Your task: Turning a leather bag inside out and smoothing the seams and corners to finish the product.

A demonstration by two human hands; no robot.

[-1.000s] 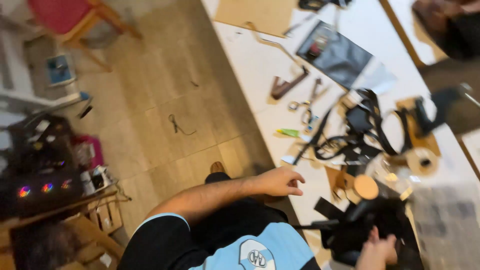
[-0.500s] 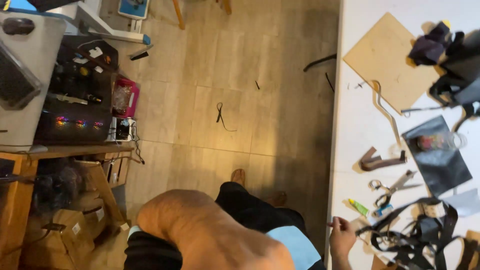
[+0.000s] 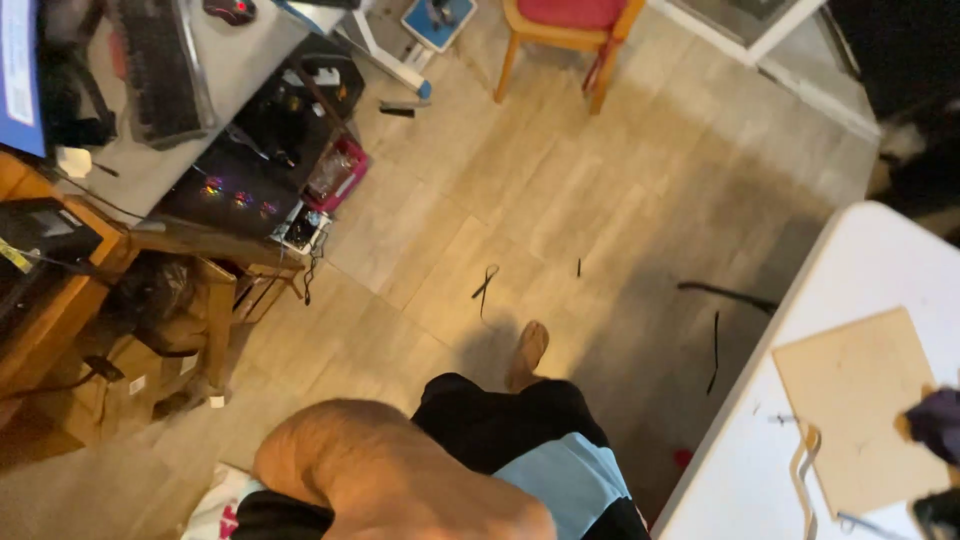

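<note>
Neither of my hands shows in the head view. Only a bare arm [image 3: 400, 470] fills the bottom edge, bent over my black shorts and light blue shirt [image 3: 565, 480]. My foot [image 3: 527, 350] rests on the wood floor below. At the right stands a white table [image 3: 880, 270] with a tan flat board [image 3: 855, 400] on it, a pale strap [image 3: 803, 460] beside the board and a dark purple thing [image 3: 935, 420] at the frame's edge.
Short black cord pieces [image 3: 485, 285] [image 3: 725, 293] lie on the floor. A wooden chair with a red seat [image 3: 570, 20] stands at the top. At left are a grey desk with a keyboard [image 3: 160, 60], a dark box with coloured lights [image 3: 240, 190] and wooden furniture [image 3: 60, 300].
The view has swung left, away from the table. The tools and black straps have left the frame, as has my hand at the table's edge. More floor and the desk show.
</note>
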